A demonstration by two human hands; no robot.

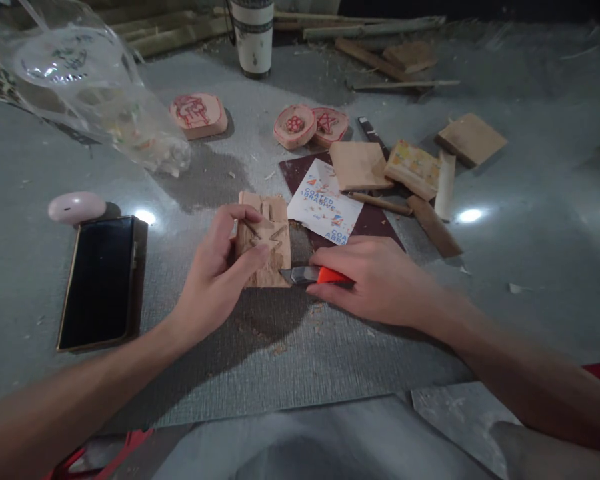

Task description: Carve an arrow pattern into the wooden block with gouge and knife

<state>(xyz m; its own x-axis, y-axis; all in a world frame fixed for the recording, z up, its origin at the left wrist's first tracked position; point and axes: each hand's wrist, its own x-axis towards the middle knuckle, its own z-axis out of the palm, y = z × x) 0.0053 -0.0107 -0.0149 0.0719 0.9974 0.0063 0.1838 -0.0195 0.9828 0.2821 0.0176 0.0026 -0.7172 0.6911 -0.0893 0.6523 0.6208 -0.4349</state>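
Note:
A small wooden block [266, 235] with carved lines lies on the grey mat [260, 347] in the middle of the table. My left hand [219, 270] grips it from the left, thumb and fingers closed on its face and edge. My right hand [380, 280] is closed around an orange utility knife [314, 275], whose metal tip touches the block's lower right corner. Wood shavings lie just below the block.
A phone [100, 280] and a pink oval object [77, 207] lie left. Behind are a plastic bag [90, 80], a paper cup [253, 37], red-marked wooden discs [294, 125], sandpaper with a label [325, 207], several wood pieces [413, 167] and sticks [380, 28].

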